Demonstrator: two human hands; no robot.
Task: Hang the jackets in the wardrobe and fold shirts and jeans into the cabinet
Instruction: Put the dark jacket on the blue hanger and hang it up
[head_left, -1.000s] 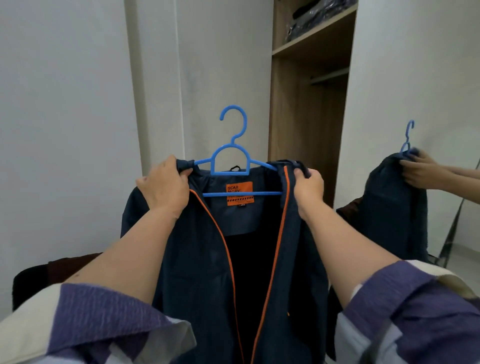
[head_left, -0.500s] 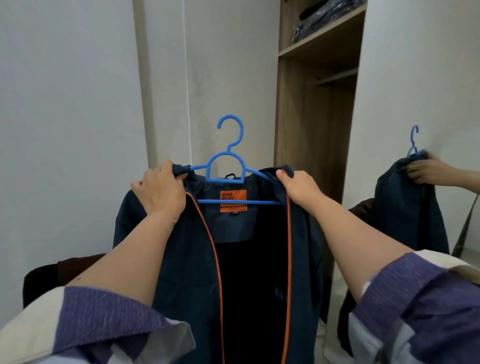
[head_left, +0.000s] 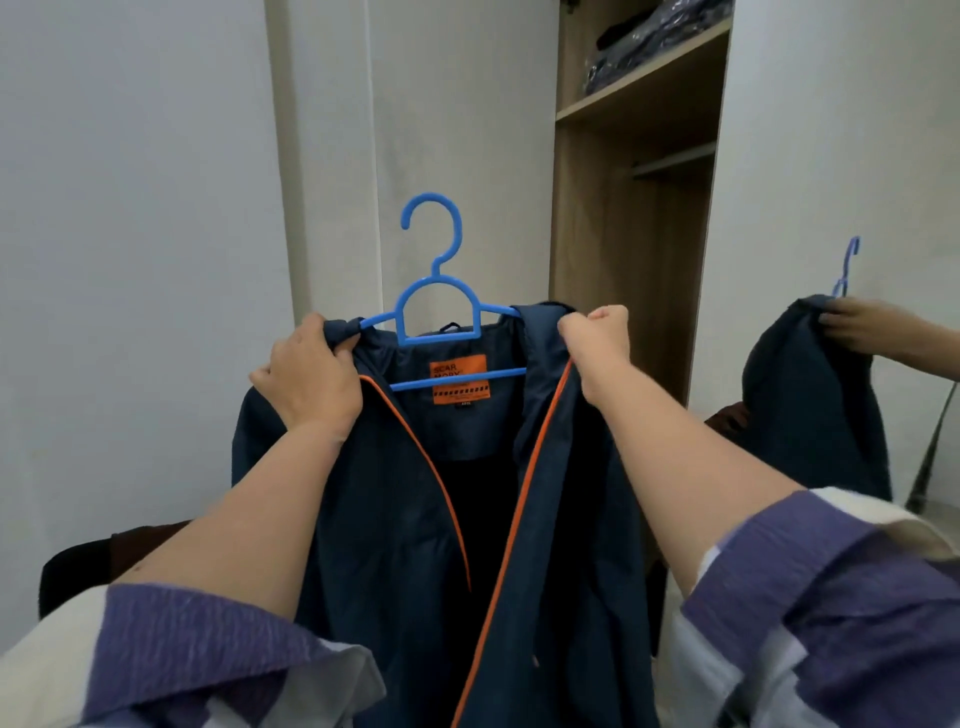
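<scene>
Centre of frame: navy jacket (head_left: 395, 519) draped on a blue hanger (head_left: 439, 312). The left hand (head_left: 309, 376) and right hand (head_left: 597, 345) each grip a shoulder with curled fingers. Judged step: seat both shoulders evenly over the hanger arms, then carry the hook to the wardrobe (head_left: 639, 218) rail (head_left: 672, 162), upper right.

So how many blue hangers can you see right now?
2. One hanger is inside the jacket held up at centre; a second hanger shows at the far right, seemingly a mirror reflection. Others may be hidden.
</scene>
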